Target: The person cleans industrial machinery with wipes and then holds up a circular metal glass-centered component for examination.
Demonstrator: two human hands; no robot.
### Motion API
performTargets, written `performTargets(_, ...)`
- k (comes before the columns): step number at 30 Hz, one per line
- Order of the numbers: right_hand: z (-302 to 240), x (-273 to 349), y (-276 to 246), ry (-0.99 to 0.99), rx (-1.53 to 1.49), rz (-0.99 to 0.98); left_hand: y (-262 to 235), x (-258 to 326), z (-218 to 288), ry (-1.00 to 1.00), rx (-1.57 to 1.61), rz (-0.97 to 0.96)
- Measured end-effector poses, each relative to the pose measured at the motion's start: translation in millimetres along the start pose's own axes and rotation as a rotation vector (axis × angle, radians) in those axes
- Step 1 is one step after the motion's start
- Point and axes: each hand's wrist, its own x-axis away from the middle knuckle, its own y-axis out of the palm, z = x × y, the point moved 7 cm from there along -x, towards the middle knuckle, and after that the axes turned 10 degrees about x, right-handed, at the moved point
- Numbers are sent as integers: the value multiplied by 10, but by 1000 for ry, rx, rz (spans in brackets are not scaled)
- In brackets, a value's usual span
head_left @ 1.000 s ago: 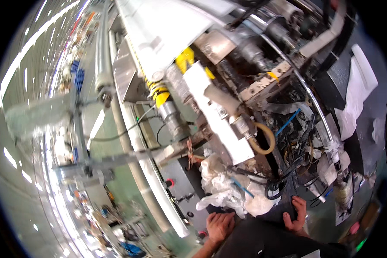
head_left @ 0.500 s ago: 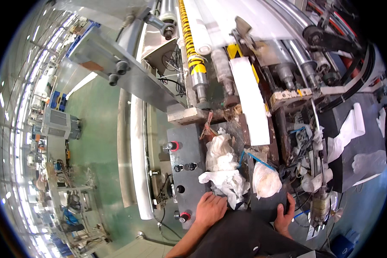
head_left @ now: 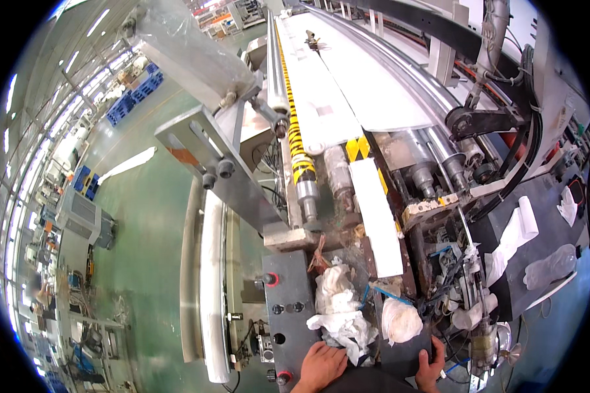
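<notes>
My left hand [head_left: 323,367] rests at the front edge of a dark grey control panel [head_left: 287,337] with red-ringed buttons. Its fingers lie loosely bent, holding nothing, beside a crumpled white wad [head_left: 344,327]. Another bunched white wad [head_left: 335,288] lies just beyond. My right hand [head_left: 430,368] is at the right edge of a dark box [head_left: 398,359], thumb apart from the fingers, touching that edge. On top of the box sits a rounded off-white bundle [head_left: 401,321]. A blue strip [head_left: 390,295] runs behind it.
Ahead stretches a roller machine with a wide white web [head_left: 393,98], a yellow-black striped roller [head_left: 300,157] and a white board [head_left: 377,219]. A metal bracket [head_left: 219,167] juts out at left. Right of the box are rods and tangled scraps [head_left: 455,272]; a dark table [head_left: 505,288] holds a plastic bottle [head_left: 549,267].
The view has tilted up, so more of the web and rollers shows and the near things sit lower. Both hands stay in about the same places on the machine.
</notes>
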Motion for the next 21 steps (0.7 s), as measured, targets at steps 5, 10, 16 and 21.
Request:
performTargets(5, -72, -1, 5, 77, 9, -66, -61, -20, 58, 9, 38, 12)
performTargets(10, -1, 10, 6, 58, 16, -43, 10, 34, 30, -30, 98, -20)
performTargets(16, 20, 8, -4, 36, 29, -45, -20, 17, 46, -33, 88, -19)
performTargets(21, 4, 6, -10, 3, 71, -35, -27, 17, 53, -23, 91, 1)
